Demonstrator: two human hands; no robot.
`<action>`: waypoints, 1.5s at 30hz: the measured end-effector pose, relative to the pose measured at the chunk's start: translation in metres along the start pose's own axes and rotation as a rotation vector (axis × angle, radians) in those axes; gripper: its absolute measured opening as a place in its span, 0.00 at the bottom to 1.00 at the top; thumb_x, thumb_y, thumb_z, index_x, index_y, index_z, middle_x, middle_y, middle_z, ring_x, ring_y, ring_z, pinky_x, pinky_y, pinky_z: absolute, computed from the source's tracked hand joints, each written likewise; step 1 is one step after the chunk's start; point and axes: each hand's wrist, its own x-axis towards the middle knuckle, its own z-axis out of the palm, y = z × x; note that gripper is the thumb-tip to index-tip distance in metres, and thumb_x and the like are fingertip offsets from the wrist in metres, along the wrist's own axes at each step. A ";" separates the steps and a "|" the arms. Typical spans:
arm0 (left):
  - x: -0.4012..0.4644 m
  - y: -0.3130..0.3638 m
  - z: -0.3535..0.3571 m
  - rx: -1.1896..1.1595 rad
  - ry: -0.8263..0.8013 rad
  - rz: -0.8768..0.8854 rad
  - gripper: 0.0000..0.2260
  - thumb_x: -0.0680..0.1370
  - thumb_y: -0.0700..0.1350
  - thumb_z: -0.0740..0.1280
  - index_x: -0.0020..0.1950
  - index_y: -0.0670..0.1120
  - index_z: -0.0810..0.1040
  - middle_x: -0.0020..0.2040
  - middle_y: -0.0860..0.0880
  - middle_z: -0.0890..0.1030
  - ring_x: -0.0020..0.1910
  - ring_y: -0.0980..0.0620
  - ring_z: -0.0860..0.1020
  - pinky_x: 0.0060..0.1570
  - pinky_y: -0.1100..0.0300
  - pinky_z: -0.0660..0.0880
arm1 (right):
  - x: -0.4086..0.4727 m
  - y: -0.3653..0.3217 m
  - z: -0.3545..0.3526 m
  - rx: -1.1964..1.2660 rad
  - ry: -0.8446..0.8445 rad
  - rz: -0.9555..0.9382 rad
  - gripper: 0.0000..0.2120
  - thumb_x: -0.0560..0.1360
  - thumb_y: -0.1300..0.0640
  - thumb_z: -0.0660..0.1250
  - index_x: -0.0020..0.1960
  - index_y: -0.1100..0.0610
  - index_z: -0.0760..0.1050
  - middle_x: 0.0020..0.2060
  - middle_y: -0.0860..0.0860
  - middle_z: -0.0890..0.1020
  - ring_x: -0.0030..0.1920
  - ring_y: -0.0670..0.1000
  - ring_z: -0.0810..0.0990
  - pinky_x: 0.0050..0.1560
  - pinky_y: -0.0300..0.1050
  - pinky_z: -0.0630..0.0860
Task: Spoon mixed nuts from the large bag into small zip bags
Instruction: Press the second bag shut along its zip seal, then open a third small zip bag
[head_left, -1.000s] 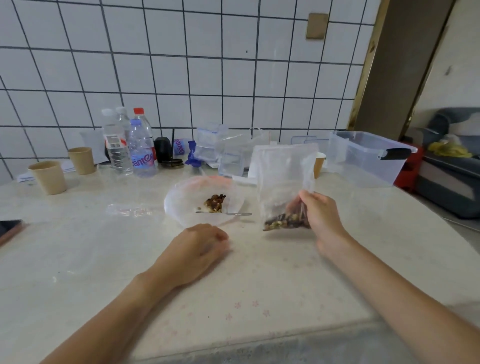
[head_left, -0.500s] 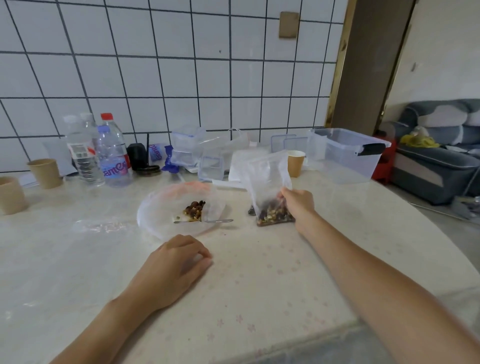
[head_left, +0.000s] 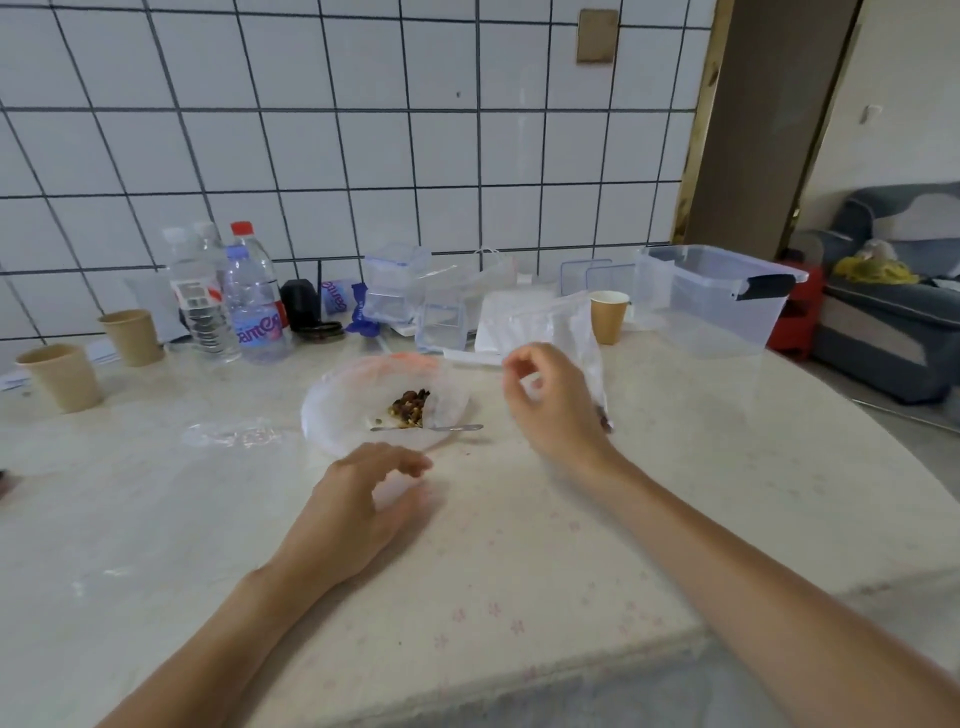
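Note:
The large clear bag (head_left: 337, 410) lies flat at mid-table with a small heap of mixed nuts (head_left: 411, 408) inside. A metal spoon (head_left: 447, 428) rests across its near edge. A small zip bag (head_left: 569, 332) stands upright just behind my right hand (head_left: 550, 410), with a few nuts (head_left: 603, 415) at its bottom corner. My thumb and forefinger curl into an empty loop. The other fingers are hidden, so any grip on the bag is unclear. My left hand (head_left: 363, 499) hovers palm down near the large bag, fingers apart and empty. An empty zip bag (head_left: 234, 434) lies flat to the left.
Along the tiled wall stand water bottles (head_left: 254, 306), small clear containers (head_left: 400, 286), paper cups (head_left: 62, 379) (head_left: 609, 317) and a big clear storage bin (head_left: 722, 301). The table (head_left: 519, 571) ends in a rounded edge at the front and right. A sofa (head_left: 893, 332) stands beyond.
My right hand lowered the small bag of nuts to the table and slid to its left side. My left hand rose off the table and spread its fingers.

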 end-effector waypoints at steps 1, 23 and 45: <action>0.000 0.004 -0.005 -0.048 0.056 -0.025 0.07 0.78 0.50 0.74 0.55 0.59 0.83 0.49 0.64 0.83 0.53 0.63 0.80 0.50 0.71 0.73 | -0.010 -0.008 0.008 -0.006 -0.096 -0.047 0.05 0.80 0.61 0.67 0.56 0.57 0.78 0.52 0.48 0.81 0.50 0.36 0.76 0.51 0.25 0.68; -0.036 -0.117 -0.119 0.527 0.239 -0.844 0.14 0.79 0.61 0.68 0.54 0.53 0.84 0.54 0.49 0.85 0.55 0.45 0.80 0.58 0.47 0.78 | -0.056 -0.006 0.071 -0.144 -0.601 -0.374 0.10 0.81 0.45 0.64 0.56 0.48 0.80 0.53 0.39 0.80 0.54 0.42 0.78 0.60 0.45 0.76; 0.059 0.006 -0.064 -0.569 0.585 -0.229 0.04 0.82 0.38 0.69 0.51 0.47 0.79 0.42 0.52 0.86 0.45 0.53 0.84 0.44 0.59 0.81 | 0.008 -0.030 0.064 0.497 -0.218 0.202 0.16 0.80 0.37 0.64 0.61 0.46 0.74 0.54 0.45 0.83 0.54 0.41 0.82 0.54 0.37 0.75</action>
